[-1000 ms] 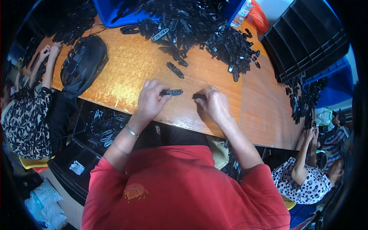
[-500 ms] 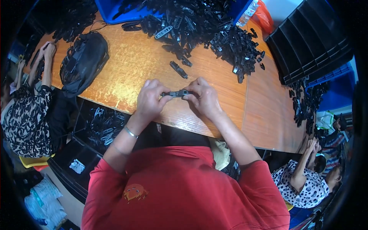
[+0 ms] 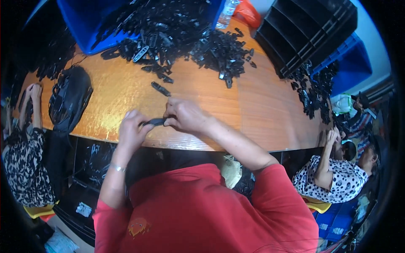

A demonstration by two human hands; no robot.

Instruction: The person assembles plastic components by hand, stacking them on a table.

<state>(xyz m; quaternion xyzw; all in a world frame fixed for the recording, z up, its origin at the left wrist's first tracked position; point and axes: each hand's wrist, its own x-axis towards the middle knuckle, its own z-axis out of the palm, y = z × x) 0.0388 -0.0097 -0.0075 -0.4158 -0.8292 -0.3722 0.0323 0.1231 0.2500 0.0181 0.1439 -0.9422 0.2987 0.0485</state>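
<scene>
A small, narrow black plastic part (image 3: 155,122) is held between my two hands just above the near edge of the wooden table (image 3: 202,86). My left hand (image 3: 134,128) pinches its left end between thumb and fingers. The right end is in the closed fingers of my right hand (image 3: 185,116). A smooth dark side of the part shows, and my fingertips cover both ends. Just beyond my hands, a similar long black part (image 3: 160,89) lies alone on the table.
Heaps of black parts (image 3: 168,40) spill from a blue bin (image 3: 80,27) at the back. A black bag (image 3: 69,99) lies at left. Stacked black trays (image 3: 303,36) stand back right, near a bottle (image 3: 228,13). Other people (image 3: 331,179) sit at both sides.
My view has swung, so the table's things appear further left. Both hands still grip the black part, which has turned from a knobby face to a smoother side.
</scene>
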